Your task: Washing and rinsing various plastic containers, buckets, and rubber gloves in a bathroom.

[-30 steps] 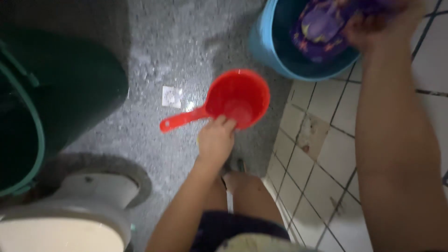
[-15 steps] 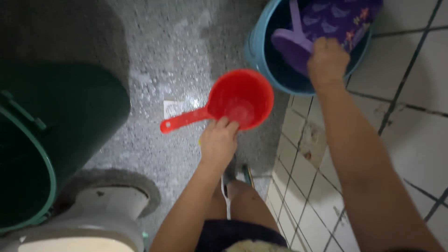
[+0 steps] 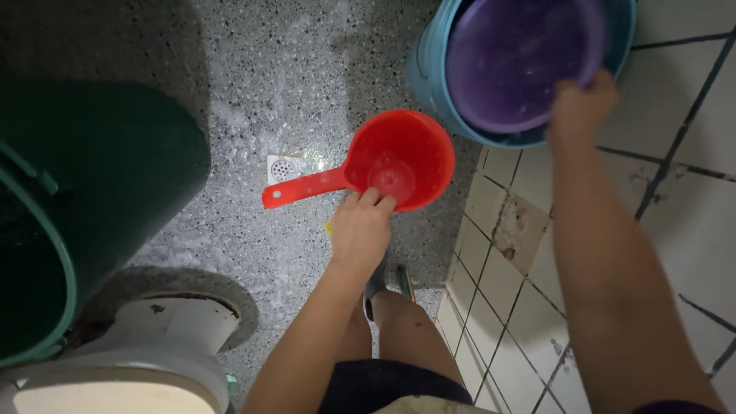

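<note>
Left hand on red dipper, right hand on purple basin in the blue bucket

The dipper (image 3: 395,161) hangs over the wet floor (image 3: 253,92), its handle running left toward the drain (image 3: 282,167); the left hand (image 3: 359,230) pinches the bowl's near rim, fingers closed. Just right and beyond, the blue bucket (image 3: 423,73) stands at the floor's far right edge by the tiled wall (image 3: 537,253); the right hand (image 3: 579,107) grips the basin (image 3: 514,61) by its right rim, the nearer hand to it

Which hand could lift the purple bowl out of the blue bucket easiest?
Probably the right hand: it already grips the purple bowl by its rim. The left hand is busy holding the red dipper.
</note>
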